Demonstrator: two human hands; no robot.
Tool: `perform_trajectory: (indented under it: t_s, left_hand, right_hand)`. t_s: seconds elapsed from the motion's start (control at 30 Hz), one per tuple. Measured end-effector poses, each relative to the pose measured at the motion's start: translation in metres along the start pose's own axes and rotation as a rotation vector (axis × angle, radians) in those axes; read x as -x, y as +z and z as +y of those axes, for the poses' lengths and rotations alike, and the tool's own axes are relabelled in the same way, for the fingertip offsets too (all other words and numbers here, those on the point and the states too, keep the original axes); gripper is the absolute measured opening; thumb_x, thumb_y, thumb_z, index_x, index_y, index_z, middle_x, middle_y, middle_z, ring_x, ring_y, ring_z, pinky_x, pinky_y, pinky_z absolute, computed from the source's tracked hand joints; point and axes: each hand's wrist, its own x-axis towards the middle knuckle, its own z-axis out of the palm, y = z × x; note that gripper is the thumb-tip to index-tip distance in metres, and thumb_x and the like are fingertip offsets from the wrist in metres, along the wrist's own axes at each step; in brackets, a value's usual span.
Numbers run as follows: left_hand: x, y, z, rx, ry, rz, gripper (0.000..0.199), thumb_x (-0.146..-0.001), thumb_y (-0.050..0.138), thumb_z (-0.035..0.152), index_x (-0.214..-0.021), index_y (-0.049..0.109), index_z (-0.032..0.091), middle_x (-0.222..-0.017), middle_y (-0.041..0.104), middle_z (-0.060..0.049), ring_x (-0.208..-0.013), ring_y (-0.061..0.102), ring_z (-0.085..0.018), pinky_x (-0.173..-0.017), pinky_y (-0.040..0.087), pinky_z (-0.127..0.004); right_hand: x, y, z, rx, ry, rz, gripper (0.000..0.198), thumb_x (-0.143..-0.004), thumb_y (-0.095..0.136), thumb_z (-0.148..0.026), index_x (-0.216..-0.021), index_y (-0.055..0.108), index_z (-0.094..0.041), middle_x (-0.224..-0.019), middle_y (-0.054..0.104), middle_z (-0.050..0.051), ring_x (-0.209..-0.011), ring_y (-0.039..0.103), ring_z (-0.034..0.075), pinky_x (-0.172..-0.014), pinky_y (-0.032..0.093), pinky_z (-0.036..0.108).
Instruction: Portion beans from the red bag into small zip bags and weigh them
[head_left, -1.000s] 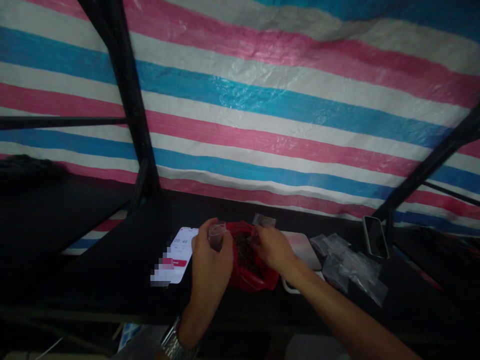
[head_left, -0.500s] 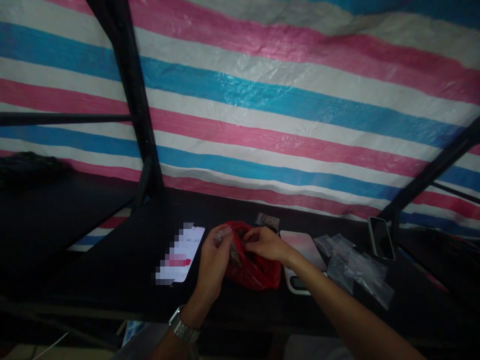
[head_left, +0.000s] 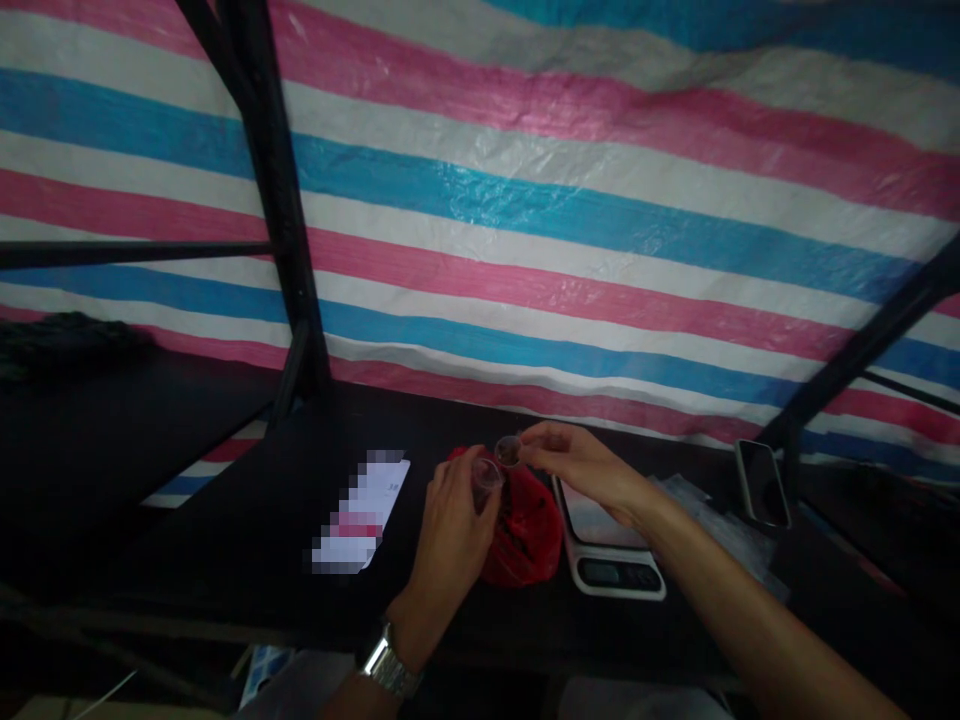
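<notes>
My left hand [head_left: 459, 510], with a metal watch on its wrist, is closed on a small clear plastic bag [head_left: 487, 476] whose mouth is held open in a round shape. Just right of it, my right hand [head_left: 566, 458] pinches a small clear cup [head_left: 508, 452] with dark brown contents. Both are above a red plastic bag [head_left: 536, 530], open at the top with dark loose bits inside. Beside the red bag is a white digital scale [head_left: 619, 578], partly covered by my right hand and forearm.
A lit phone [head_left: 367, 510] lies to the left. On the right are several clear plastic bags [head_left: 739, 530] and a second phone [head_left: 762, 482] leaning near a frame post. A striped plastic sheet [head_left: 562, 270] hangs behind the black table [head_left: 225, 540].
My right hand has come up out of the red bag, holding the small cup. The clear bag in my left hand has turned, its mouth now open towards the cup. More of the scale shows.
</notes>
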Motion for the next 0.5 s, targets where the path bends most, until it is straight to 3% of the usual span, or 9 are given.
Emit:
perform_trajectory:
  t_s: [0.1, 0.27, 0.4, 0.5]
  left_hand:
    - [-0.002, 0.01, 0.004, 0.033, -0.006, -0.013, 0.041, -0.095, 0.06, 0.033, -0.134, 0.062, 0.019, -0.123, 0.071, -0.015, -0.118, 0.065, -0.034, -0.103, 0.051, -0.056]
    - [-0.007, 0.023, 0.012, 0.116, -0.025, 0.02, 0.046, -0.093, 0.061, 0.031, -0.139, 0.058, 0.02, -0.128, 0.069, -0.015, -0.125, 0.064, -0.033, -0.108, 0.05, -0.056]
    - [-0.01, 0.029, 0.017, 0.172, -0.042, 0.017, 0.047, -0.093, 0.062, 0.03, -0.139, 0.058, 0.021, -0.128, 0.068, -0.014, -0.124, 0.064, -0.032, -0.109, 0.05, -0.054]
    - [-0.011, 0.025, 0.018, 0.195, -0.064, 0.043, 0.047, -0.093, 0.062, 0.033, -0.138, 0.059, 0.02, -0.128, 0.069, -0.014, -0.125, 0.064, -0.031, -0.11, 0.05, -0.053]
  right_hand:
    - [0.003, 0.007, -0.007, 0.19, -0.171, 0.069, 0.015, -0.082, 0.075, -0.019, -0.096, 0.07, -0.019, -0.094, 0.075, 0.002, -0.085, 0.069, 0.017, -0.082, 0.053, 0.03]
    - [0.014, 0.01, -0.014, 0.559, -0.42, 0.179, 0.036, -0.08, 0.073, -0.004, -0.111, 0.069, -0.023, -0.112, 0.076, 0.004, -0.104, 0.07, 0.02, -0.097, 0.051, 0.036]
    - [0.018, 0.004, -0.015, 0.618, -0.479, 0.207, 0.039, -0.084, 0.072, -0.007, -0.12, 0.068, -0.024, -0.118, 0.074, 0.005, -0.109, 0.069, 0.022, -0.099, 0.051, 0.037]
    - [0.011, 0.002, -0.013, 0.571, -0.477, 0.307, 0.034, -0.085, 0.074, -0.009, -0.115, 0.069, -0.023, -0.114, 0.075, 0.005, -0.105, 0.069, 0.022, -0.095, 0.051, 0.035]
